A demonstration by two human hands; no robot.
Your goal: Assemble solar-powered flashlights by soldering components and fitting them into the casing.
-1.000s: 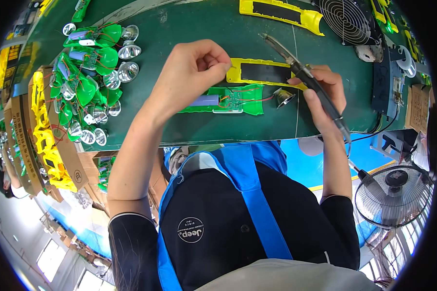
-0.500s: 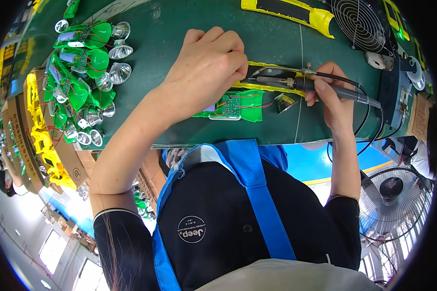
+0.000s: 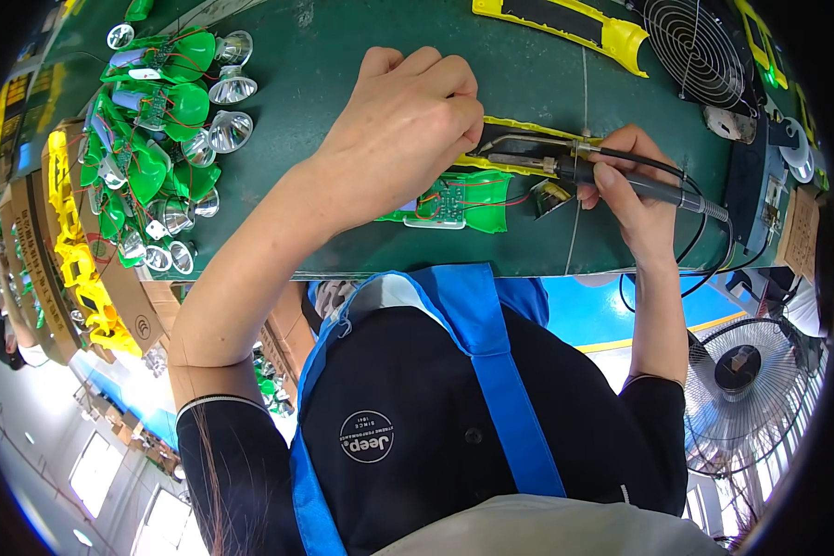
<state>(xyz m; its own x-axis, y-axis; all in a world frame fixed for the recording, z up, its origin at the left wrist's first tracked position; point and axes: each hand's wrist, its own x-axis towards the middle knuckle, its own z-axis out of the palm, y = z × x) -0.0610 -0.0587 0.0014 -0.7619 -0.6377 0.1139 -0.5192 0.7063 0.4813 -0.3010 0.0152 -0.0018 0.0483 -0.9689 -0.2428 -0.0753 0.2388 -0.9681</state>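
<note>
My right hand grips a soldering iron with a thin curved metal tube clamped along it. The iron's tip points left, over a yellow-edged housing strip with a dark inside. My left hand is closed over the left end of that strip, fingers curled; what they pinch is hidden beneath them. Just in front of the strip lies a green lamp shell with a circuit board and red wires, partly covered by my left wrist. A small reflector piece sits at its right, by the wires.
Green shells with boards and silver reflectors pile up at the left, beside yellow frames on a carton. Another yellow housing lies at the far side. A round fan grille stands far right; black cable hangs near the table edge.
The soldering iron has moved a little left along the housing, bringing its tip closer to my left fingers. My left hand stays closed over the housing's left end.
</note>
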